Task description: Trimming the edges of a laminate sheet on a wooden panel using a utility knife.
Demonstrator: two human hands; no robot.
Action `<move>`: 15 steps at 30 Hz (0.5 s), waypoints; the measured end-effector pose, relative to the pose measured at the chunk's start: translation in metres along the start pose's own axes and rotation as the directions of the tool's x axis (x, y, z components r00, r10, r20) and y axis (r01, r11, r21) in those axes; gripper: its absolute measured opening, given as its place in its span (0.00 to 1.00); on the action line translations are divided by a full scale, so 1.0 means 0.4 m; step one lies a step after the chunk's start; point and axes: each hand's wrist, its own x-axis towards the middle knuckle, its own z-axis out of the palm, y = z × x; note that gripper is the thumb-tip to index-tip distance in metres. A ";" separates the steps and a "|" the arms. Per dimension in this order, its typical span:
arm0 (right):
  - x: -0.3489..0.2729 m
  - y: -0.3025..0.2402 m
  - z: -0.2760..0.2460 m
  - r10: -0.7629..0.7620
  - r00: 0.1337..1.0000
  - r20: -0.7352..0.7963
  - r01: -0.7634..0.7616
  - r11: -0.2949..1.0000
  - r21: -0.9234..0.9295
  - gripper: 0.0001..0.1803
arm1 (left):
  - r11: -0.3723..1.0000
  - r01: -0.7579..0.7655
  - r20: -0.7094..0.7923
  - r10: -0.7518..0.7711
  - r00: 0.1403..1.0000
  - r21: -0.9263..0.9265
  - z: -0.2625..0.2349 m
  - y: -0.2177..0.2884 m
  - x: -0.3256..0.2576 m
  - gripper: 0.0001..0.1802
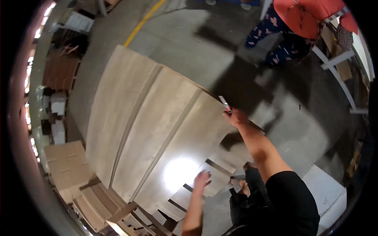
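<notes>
A large tan cardboard sheet (157, 114) lies before me, crossed by two long dark creases. Slots cut its near edge into flaps. My right hand (237, 117) is at the sheet's right edge, closed around a small cutter (225, 103) with a silvery upper end and some red near the grip. Much of its handle is hidden in my fingers. My left hand (202, 179) rests on or just above a near flap, fingers apart, with nothing in it. A bright patch of light falls on the cardboard beside it.
Stacked cardboard (67, 161) and folded boxes (98, 200) stand at the left and lower left. A white box (325, 192) is at my lower right. Another person in red (301, 15) is at the upper right, near a white-framed table (338, 61). A yellow line (143, 23) crosses the floor.
</notes>
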 end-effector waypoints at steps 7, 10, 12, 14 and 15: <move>-0.145 0.168 0.019 -0.020 0.996 -0.089 0.042 0.968 0.246 0.13 | 0.818 -0.509 0.093 0.504 0.859 0.268 0.151 -0.306 -0.261 0.27; -0.394 0.216 -0.029 -0.057 0.986 0.158 0.042 0.995 0.091 0.14 | 0.926 -0.376 -0.279 0.362 0.889 0.004 0.100 -0.701 -0.296 0.26; -0.465 0.480 -0.049 -0.039 0.974 0.223 0.061 0.994 -0.095 0.14 | 0.942 -0.238 -0.386 0.133 0.913 -0.238 0.109 -0.882 -0.317 0.25; -0.571 0.587 -0.056 -0.032 0.923 0.383 0.148 0.949 -0.277 0.17 | 0.903 -0.193 -0.499 -0.028 0.866 -0.384 0.108 -1.081 -0.391 0.26; -0.605 0.646 -0.062 -0.101 0.878 0.467 0.288 0.892 -0.348 0.18 | 0.821 -0.185 -0.532 -0.162 0.831 -0.540 0.145 -1.165 -0.449 0.26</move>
